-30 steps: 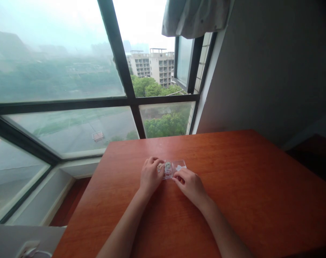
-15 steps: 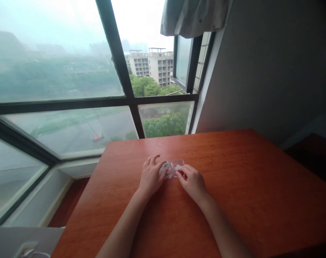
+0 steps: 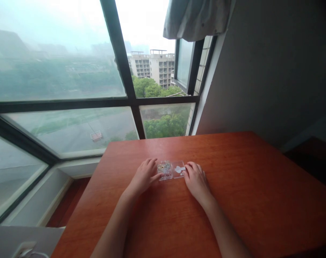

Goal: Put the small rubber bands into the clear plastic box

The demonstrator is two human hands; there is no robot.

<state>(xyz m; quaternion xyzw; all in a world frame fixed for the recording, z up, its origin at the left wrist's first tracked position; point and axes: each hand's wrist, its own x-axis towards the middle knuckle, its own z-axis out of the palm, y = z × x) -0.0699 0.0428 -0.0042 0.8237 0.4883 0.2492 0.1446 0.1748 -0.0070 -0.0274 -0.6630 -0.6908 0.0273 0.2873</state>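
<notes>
A small clear plastic box (image 3: pixel 166 178) lies unfolded on the table, its lid (image 3: pixel 175 175) to the right. Small ring-like pieces (image 3: pixel 167 172), silvery and gold-toned, fill the left half; their kind is too small to tell. The lid bears a white mark or label (image 3: pixel 180 169). My left hand (image 3: pixel 144 175) rests at the box's left side, thumb at the near corner and fingers stretched apart toward the far corner. At the lid's right edge, my right hand (image 3: pixel 196 180) has its fingers bent and thumb pressed on the rim; its fingertips are partly hidden.
The reddish-brown wooden table (image 3: pixel 246 193) extends around the box on every side. Beyond its far edge stands a dark-framed window (image 3: pixel 98 104) with a curtain (image 3: pixel 196 19) above. A grey wall (image 3: pixel 259 79) rises at the right.
My left hand has drawn back leftward from over the box, uncovering the small pieces. My right hand has shifted right from over the lid to its edge, leaving the white mark showing.
</notes>
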